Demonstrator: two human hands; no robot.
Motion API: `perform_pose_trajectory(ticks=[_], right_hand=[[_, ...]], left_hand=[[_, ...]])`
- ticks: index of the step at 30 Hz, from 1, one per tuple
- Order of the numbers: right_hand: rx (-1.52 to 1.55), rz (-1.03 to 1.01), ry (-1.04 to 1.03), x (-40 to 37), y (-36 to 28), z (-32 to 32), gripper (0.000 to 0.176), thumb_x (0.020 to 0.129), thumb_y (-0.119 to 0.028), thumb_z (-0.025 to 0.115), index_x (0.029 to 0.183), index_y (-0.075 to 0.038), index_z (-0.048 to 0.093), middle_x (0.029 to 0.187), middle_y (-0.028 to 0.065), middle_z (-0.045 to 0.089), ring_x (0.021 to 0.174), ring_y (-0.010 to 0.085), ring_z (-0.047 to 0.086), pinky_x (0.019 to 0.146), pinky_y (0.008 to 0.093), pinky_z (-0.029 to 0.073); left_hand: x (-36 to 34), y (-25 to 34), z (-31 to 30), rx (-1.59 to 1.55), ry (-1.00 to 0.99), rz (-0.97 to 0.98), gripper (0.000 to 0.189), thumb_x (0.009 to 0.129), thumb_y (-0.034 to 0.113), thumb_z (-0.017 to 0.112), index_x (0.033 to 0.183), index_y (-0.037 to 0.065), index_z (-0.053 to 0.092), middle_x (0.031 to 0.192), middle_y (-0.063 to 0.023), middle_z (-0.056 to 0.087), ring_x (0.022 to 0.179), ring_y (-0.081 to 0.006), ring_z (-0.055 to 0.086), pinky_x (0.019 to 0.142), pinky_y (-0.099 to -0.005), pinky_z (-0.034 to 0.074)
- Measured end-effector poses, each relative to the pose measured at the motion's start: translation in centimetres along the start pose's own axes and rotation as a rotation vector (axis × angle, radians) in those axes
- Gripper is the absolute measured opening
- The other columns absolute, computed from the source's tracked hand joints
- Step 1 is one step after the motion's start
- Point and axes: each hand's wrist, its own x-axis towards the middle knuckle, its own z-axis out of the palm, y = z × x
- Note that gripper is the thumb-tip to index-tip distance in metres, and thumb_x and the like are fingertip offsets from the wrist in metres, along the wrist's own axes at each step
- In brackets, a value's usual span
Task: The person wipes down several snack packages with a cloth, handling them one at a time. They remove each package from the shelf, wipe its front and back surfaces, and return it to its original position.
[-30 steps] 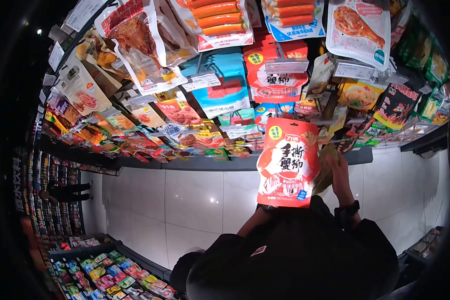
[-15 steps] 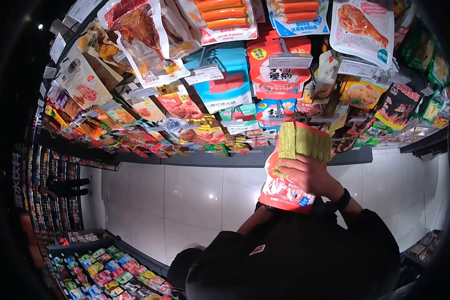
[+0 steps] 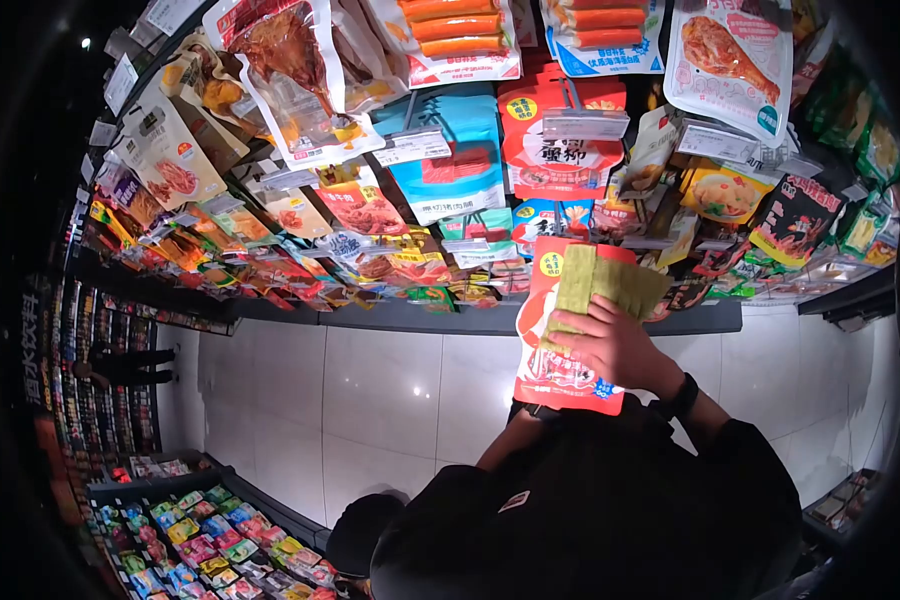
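A red and white snack packet [image 3: 536, 350] is upright in front of my body, below the hanging rack. My right hand [image 3: 610, 345], with a black band at the wrist, grips a folded yellow-green cloth [image 3: 610, 283] against the packet's front. The cloth covers the packet's upper middle and right side, while a yellow round mark shows at its upper left. My left forearm reaches up to the packet's lower edge; the left hand and its fingers are hidden behind the packet.
Hanging snack packets [image 3: 450, 160] and price tags [image 3: 585, 124] fill the rack ahead, above a dark shelf edge [image 3: 390, 317]. Pale floor tiles [image 3: 380, 390] lie below. A low bin of small colourful packets [image 3: 210, 540] is at lower left. A person [image 3: 130, 367] stands far left.
The packet has shifted slightly left and up, and more of its upper left front shows. The cloth's upper part now slants to the right, with my right hand still on it.
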Motion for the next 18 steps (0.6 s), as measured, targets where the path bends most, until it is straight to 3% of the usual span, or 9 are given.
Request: perform_pose_trajectory(ticks=[2, 7, 9, 10, 15, 18], right_hand=[[-0.106, 0.188, 0.041, -0.4, 1.6, -0.7, 0.043, 0.09, -0.019, 0.066, 0.132, -0.012, 0.068, 0.143, 0.0086, 0.061, 0.117, 0.0316, 0.059, 0.113, 0.0452, 0.037], [-0.001, 0.166, -0.032, -2.4, -0.6, 1.0, 0.042, 0.091, -0.022, 0.068, 0.132, -0.014, 0.069, 0.147, 0.0073, 0.058, 0.119, 0.0287, 0.058, 0.115, 0.0457, 0.034], [0.118, -0.059, -0.059, -2.9, -2.2, 1.0, 0.042, 0.092, -0.026, 0.068, 0.133, -0.017, 0.069, 0.151, 0.0057, 0.056, 0.12, 0.0276, 0.056, 0.116, 0.0479, 0.031], [0.136, -0.068, -0.068, -3.0, -2.4, 1.3, 0.041, 0.092, -0.027, 0.068, 0.133, -0.019, 0.069, 0.152, 0.0045, 0.055, 0.12, 0.0285, 0.055, 0.116, 0.0495, 0.03], [0.063, -0.037, 0.0, -2.0, -0.4, 1.5, 0.042, 0.089, -0.027, 0.07, 0.13, -0.018, 0.071, 0.149, 0.0065, 0.057, 0.122, 0.0306, 0.054, 0.115, 0.0485, 0.032], [0.065, 0.116, 0.074, -1.7, 0.4, 0.9, 0.037, 0.09, -0.022, 0.067, 0.127, -0.015, 0.072, 0.144, 0.0095, 0.059, 0.125, 0.0325, 0.055, 0.113, 0.0489, 0.036]], left_hand=[[0.3, -0.2, 0.1, 0.004, -0.004, -0.008, 0.072, 0.105, 0.047, 0.052, 0.159, 0.005, 0.031, 0.155, -0.0147, 0.047, 0.142, -0.0314, 0.046, 0.118, -0.0426, 0.037], [0.8, -0.6, 0.1, 0.018, -0.002, -0.04, 0.071, 0.105, 0.047, 0.051, 0.159, 0.005, 0.031, 0.155, -0.0146, 0.047, 0.143, -0.0313, 0.045, 0.118, -0.0423, 0.036], [1.2, -0.9, 0.2, 0.026, -0.007, -0.053, 0.071, 0.105, 0.047, 0.05, 0.159, 0.006, 0.031, 0.155, -0.0145, 0.047, 0.143, -0.0312, 0.045, 0.118, -0.0422, 0.036], [1.3, -0.9, 0.2, 0.027, -0.003, -0.06, 0.071, 0.105, 0.047, 0.05, 0.159, 0.006, 0.031, 0.155, -0.0145, 0.046, 0.143, -0.0312, 0.045, 0.119, -0.0421, 0.036], [1.7, -1.4, 0.5, 0.024, -0.008, -0.074, 0.071, 0.106, 0.048, 0.049, 0.159, 0.006, 0.031, 0.155, -0.0144, 0.046, 0.144, -0.0311, 0.044, 0.119, -0.0418, 0.035], [1.9, -1.2, 0.6, 0.038, -0.008, -0.084, 0.07, 0.106, 0.048, 0.049, 0.159, 0.006, 0.031, 0.156, -0.0143, 0.046, 0.144, -0.031, 0.044, 0.119, -0.0416, 0.035]])
